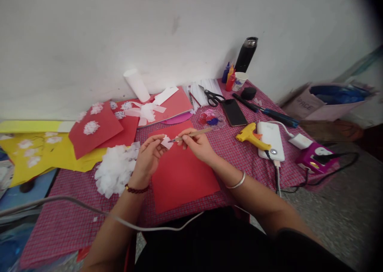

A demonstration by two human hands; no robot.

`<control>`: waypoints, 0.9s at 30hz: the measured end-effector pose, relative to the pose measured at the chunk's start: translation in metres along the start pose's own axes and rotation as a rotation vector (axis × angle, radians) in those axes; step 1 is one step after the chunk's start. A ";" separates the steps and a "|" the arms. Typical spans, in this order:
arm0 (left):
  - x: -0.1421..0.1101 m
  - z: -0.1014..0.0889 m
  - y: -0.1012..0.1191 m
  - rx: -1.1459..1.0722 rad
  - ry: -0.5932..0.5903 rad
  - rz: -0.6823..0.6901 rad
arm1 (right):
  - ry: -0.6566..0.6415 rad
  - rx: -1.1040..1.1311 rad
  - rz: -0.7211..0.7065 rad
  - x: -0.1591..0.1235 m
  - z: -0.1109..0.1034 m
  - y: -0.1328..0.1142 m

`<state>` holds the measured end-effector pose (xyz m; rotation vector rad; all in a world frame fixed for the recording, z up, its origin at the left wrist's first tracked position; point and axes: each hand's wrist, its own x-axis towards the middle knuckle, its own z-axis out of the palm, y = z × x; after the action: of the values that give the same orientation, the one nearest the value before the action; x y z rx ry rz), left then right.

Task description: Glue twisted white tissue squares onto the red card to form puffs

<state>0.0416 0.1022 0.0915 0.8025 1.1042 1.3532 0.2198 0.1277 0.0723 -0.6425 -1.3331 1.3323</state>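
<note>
Between the fingertips of my left hand (149, 155) is a small piece of white paper (166, 142). My right hand (196, 143) is closed around a thin paintbrush (197, 133), whose tip meets or nearly meets the white piece. Both hands are above a sheet of red paper (185, 176) on the checked tablecloth. To the left of my left hand lies a pile of cut white paper pieces (115, 170). Beyond my right hand is a clear palette (213, 119) with red, pink and blue paint.
Scissors (212, 96), a phone (235, 112), a yellow glue gun (254, 136) and a white power bank (271, 140) lie to the right. A black flask (247, 54) stands by the wall. Red cards (103, 130) with paper flowers lie left. A white cable (119, 220) crosses in front.
</note>
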 end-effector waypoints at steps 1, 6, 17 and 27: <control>0.000 0.001 0.000 -0.061 0.001 -0.008 | 0.007 0.007 -0.001 0.000 0.000 0.000; 0.000 0.006 -0.003 -0.219 0.051 -0.088 | 0.017 0.053 -0.020 0.001 -0.001 -0.001; 0.000 0.017 -0.011 -0.301 0.061 -0.169 | 0.007 0.057 -0.024 0.001 0.000 -0.002; -0.008 0.027 -0.016 -0.070 0.031 0.096 | 0.135 0.030 0.040 0.001 0.002 -0.005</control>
<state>0.0731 0.0971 0.0866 0.7939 1.0481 1.4808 0.2193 0.1272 0.0777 -0.7294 -1.1950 1.3148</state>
